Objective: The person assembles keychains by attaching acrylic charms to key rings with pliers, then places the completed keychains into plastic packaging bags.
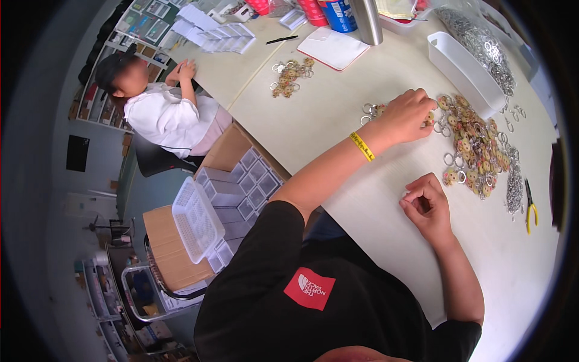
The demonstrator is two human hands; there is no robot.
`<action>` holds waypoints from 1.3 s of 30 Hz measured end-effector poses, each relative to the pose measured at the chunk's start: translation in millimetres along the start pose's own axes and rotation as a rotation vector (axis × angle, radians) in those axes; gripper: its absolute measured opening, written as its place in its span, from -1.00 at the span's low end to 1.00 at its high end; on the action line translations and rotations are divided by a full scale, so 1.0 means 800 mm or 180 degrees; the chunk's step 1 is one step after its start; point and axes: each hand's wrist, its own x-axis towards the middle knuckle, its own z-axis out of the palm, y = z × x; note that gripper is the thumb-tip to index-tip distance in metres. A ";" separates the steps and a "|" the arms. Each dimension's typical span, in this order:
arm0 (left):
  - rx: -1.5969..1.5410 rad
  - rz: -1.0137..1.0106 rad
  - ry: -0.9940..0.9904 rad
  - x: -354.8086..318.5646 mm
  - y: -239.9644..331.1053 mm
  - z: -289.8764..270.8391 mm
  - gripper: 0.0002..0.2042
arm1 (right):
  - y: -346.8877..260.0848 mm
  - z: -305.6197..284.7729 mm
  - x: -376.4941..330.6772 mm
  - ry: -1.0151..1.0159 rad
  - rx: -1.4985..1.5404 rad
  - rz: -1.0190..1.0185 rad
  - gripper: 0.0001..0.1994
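Note:
My left hand (410, 116), with a yellow wristband (362, 146), reaches across the table at the left side of a pile of keychains (473, 142). Its fingers are bent around a keychain (429, 117) with a round tan charm. Under and left of that hand lie a few more keychains (375, 110) with silver rings. Closer to me, my right hand (429, 208) hovers near the pile's lower left with thumb and fingertips curled together. Whatever may be pinched there is too small to make out. A smaller group of keychains (289, 78) rests farther left.
Right of the pile lie silver chains (514, 181) and yellow-handled pliers (531, 208). Behind it are a white bin (464, 72) and a bag of metal rings (479, 42). A notebook (333, 48) and steel bottle (367, 21) stand far back. Another person (163, 114) sits left, beyond boxes (241, 187).

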 end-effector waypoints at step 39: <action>-0.0632 -0.0399 0.0021 -0.170 0.091 -0.049 -0.64 | -0.007 -0.013 0.004 0.0226 -0.0549 0.0015 -0.83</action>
